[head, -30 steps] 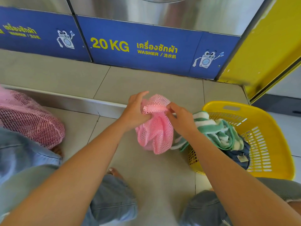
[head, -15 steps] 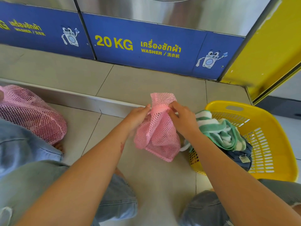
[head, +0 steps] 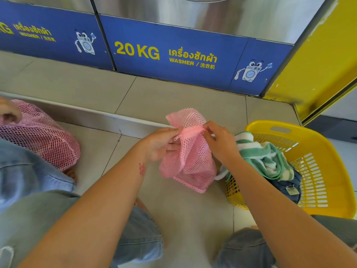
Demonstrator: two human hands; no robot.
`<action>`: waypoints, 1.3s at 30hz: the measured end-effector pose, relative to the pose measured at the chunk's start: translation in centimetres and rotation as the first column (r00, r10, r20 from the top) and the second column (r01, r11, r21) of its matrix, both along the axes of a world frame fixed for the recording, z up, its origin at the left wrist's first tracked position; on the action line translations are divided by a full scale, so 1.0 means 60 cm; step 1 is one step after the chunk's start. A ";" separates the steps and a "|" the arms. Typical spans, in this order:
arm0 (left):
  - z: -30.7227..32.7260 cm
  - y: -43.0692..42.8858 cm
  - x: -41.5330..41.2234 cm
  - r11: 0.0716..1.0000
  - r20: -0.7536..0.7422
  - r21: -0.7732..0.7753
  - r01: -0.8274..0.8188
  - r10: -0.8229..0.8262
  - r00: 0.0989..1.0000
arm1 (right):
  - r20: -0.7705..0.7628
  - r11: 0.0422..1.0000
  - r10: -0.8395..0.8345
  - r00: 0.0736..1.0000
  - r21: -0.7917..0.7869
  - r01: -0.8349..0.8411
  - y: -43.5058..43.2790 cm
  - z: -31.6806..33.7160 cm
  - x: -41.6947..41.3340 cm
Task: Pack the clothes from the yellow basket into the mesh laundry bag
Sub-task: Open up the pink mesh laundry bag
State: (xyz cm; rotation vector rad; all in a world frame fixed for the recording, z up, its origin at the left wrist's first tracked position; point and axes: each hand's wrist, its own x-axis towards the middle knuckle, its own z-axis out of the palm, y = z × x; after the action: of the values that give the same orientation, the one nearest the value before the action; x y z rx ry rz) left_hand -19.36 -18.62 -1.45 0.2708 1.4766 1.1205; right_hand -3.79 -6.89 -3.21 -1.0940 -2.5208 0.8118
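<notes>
A pink mesh laundry bag (head: 190,165) hangs above the tiled floor in the middle, held by both hands at its zipped top edge. My left hand (head: 161,145) pinches the zipper end on the left. My right hand (head: 221,144) grips the zipper strip on the right. The yellow basket (head: 316,149) stands on the floor to the right. It holds a green-and-white striped cloth (head: 264,159) that spills over its near rim, and a dark blue garment (head: 289,186) under it.
A second, filled pink mesh bag (head: 42,136) lies on the floor at the left. Blue washer panels (head: 173,53) line the wall beyond a raised tiled step (head: 108,118). A yellow panel (head: 316,62) leans at the right. My knees in denim shorts (head: 139,240) are below.
The bag has unfurled and hangs longer than before. Both hands have shifted along its top to the zipper strip, with the left hand now at the zipper end.
</notes>
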 end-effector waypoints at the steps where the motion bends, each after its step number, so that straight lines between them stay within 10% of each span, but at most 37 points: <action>1: 0.001 -0.001 0.000 1.000 0.019 0.014 -0.024 0.024 1.000 | 0.022 1.000 -0.002 1.000 0.009 0.002 0.000 -0.001 0.000; 6: 0.001 0.004 -0.004 0.981 0.050 0.100 -0.165 0.161 0.986 | 0.209 0.999 -0.025 0.978 0.038 0.017 -0.002 -0.003 -0.001; 23: 0.012 0.007 0.003 0.950 -0.258 0.197 -0.242 0.289 0.922 | -0.025 0.998 0.016 1.000 -0.063 -0.017 -0.049 0.024 -0.033; 29: 0.022 -0.008 -0.019 0.965 -0.666 0.218 -0.149 0.258 0.700 | 0.072 0.990 -0.105 0.992 -0.091 0.111 -0.025 0.026 -0.033; 33: 0.005 -0.056 -0.075 0.990 -0.929 0.034 -0.134 0.080 0.361 | 0.145 0.969 -0.240 0.960 -0.027 0.246 0.000 0.029 -0.013; 39: -0.033 -0.086 -0.056 0.958 -0.958 -0.263 -0.112 -0.246 0.146 | 0.056 0.997 -0.068 0.996 -0.044 0.071 -0.007 0.028 -0.024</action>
State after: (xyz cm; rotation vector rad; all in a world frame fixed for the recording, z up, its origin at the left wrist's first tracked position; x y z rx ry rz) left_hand -22.71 -23.79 -3.44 1.0505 2.7769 0.5095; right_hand -5.23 -7.33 -1.55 -1.2276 -2.5044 0.8351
